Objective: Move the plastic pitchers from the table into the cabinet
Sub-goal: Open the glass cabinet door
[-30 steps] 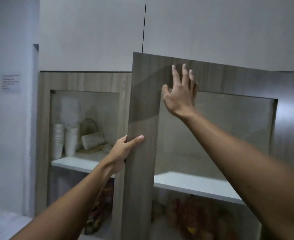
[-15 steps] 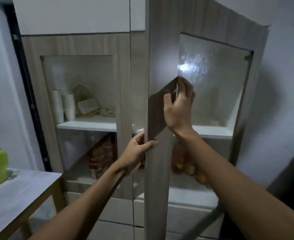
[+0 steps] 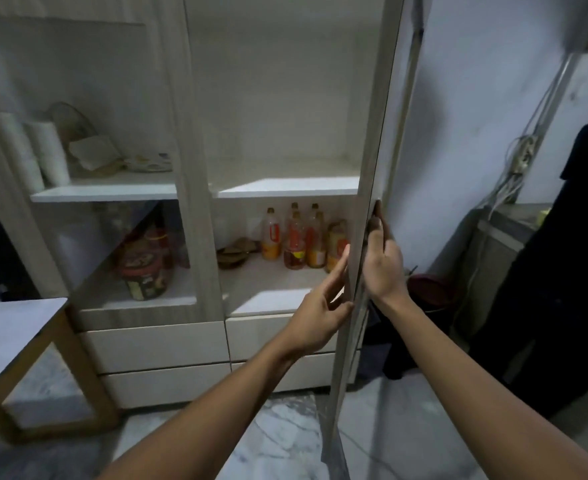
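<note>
both hands flat on the open door

table (image 3: 15, 327) near left, cabinet (image 3: 200, 209) ahead with bottles (image 3: 296, 237) low inside. your left hand (image 3: 320, 306) and right hand (image 3: 382, 265) press straight-fingered on either face of the open door (image 3: 372, 150), gripping nothing.

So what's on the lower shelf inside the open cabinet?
Several bottles with orange labels and a brown dish. The door edge and left hand hide the right end of the shelf.

You face a pale cabinet (image 3: 154, 341); left of it, a wooden-legged table (image 3: 12, 334); below it, marbled floor (image 3: 285, 445); right of it, a bluish wall (image 3: 458, 133) with hanging cables (image 3: 519, 157).
</note>
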